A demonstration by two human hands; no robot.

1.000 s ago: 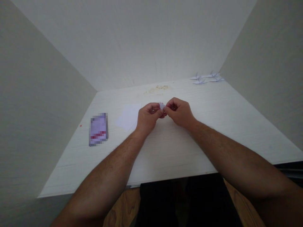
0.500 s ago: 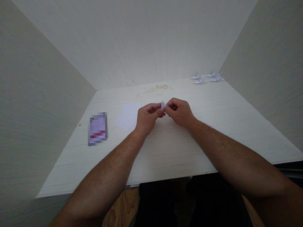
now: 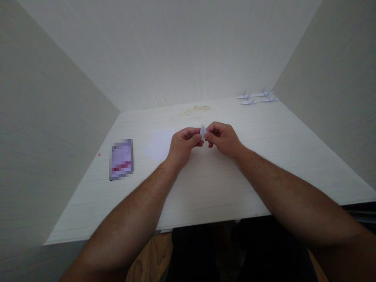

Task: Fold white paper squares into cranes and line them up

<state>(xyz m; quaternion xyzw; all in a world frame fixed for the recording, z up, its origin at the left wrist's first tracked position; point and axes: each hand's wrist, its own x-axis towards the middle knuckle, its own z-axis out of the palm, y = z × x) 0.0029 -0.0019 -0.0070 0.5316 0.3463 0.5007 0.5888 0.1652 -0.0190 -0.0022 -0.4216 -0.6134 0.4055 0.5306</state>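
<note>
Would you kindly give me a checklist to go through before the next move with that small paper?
1. Grip: left hand and right hand both pinch the paper: ok.
2. Creases sharp: cannot tell, the paper is too small.
3. Sheets lie flat on the table, just beside the left hand: ok.
4. Cranes sit at the far right corner, apart from both hands: ok.
5. Pack lies left of the sheets, apart from the hands: ok.
</note>
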